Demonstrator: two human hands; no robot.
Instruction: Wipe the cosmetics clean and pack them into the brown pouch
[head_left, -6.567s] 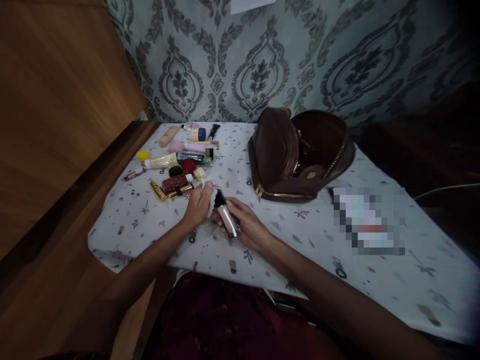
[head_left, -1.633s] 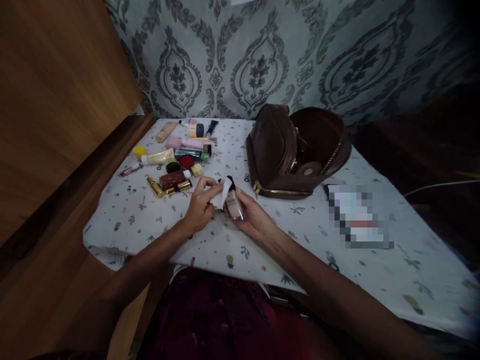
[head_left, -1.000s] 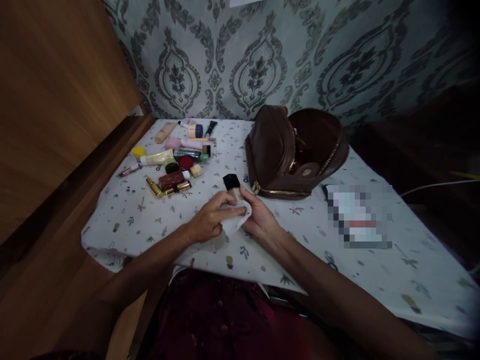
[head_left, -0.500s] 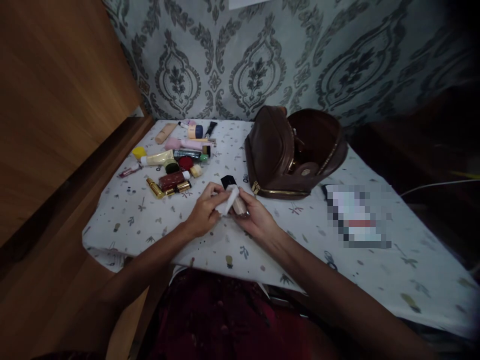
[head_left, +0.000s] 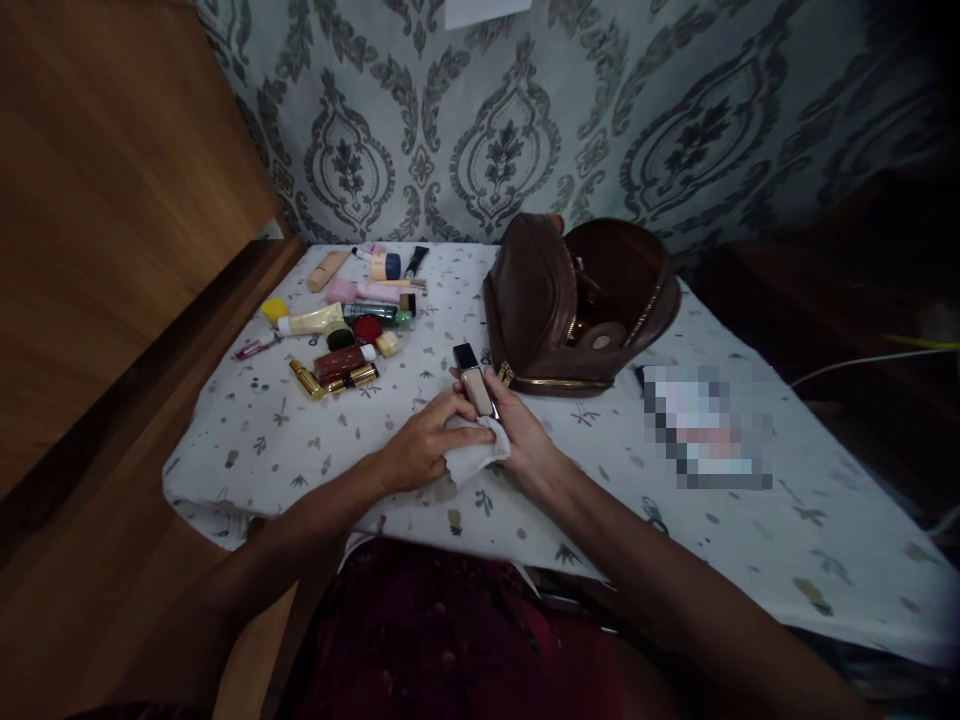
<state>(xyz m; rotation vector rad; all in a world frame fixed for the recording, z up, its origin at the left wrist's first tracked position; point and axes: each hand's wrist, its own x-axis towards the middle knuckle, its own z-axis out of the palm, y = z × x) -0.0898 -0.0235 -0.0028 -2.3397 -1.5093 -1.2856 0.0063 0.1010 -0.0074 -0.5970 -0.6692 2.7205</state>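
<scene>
In my right hand (head_left: 519,418) is a foundation bottle (head_left: 478,392) with beige contents and a black cap, tilted with the cap pointing away from me. My left hand (head_left: 429,440) is closed on a white wipe (head_left: 477,458) and presses it against the bottle's lower end. Part of the wipe hangs below the fingers. Both hands are just above the front of the table, left of the brown cosmetic bag (head_left: 525,300), which stands unzipped with its lid raised.
Several cosmetics lie in a group at the left, among them a cream-yellow tube (head_left: 311,321), a dark red bottle (head_left: 343,362) and a gold lipstick tube (head_left: 306,380). A pixelated flat object (head_left: 701,425) lies at the right. A patterned cloth (head_left: 300,450) covers the table. Behind is a wallpapered wall.
The wipe has moved from the bottle's upper part near the cap down to its base. The bottle now shows more of its front, and my left hand has shifted slightly toward me.
</scene>
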